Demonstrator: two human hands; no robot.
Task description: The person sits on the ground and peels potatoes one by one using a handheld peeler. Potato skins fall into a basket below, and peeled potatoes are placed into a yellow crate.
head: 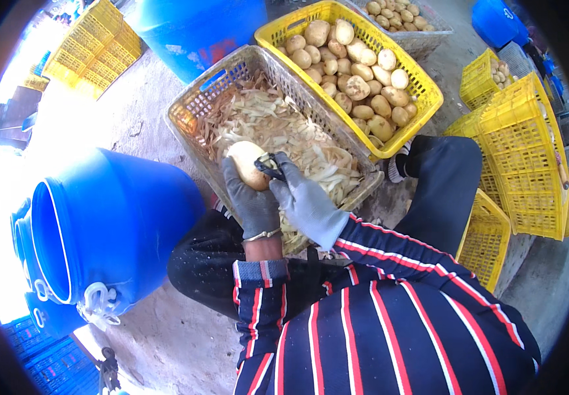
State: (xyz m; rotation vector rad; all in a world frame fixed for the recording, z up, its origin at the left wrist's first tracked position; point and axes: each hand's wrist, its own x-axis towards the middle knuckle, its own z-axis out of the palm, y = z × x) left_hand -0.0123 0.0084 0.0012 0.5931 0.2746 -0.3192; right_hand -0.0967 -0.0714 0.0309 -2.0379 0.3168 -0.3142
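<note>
My left hand, in a grey glove, grips a large potato with a pale, partly peeled surface. A black-handled peeler is in my gloved right hand, its head against the right side of the potato. Both hands are over the near part of a dirty grey plastic crate that holds a layer of pale and brown peelings. Against its far right side stands a yellow plastic crate full of potatoes.
A blue plastic drum lies on its side at the left, and another blue drum stands beyond the peelings crate. Yellow crates are stacked at the right, with others at the upper left. A further crate of potatoes is at the top.
</note>
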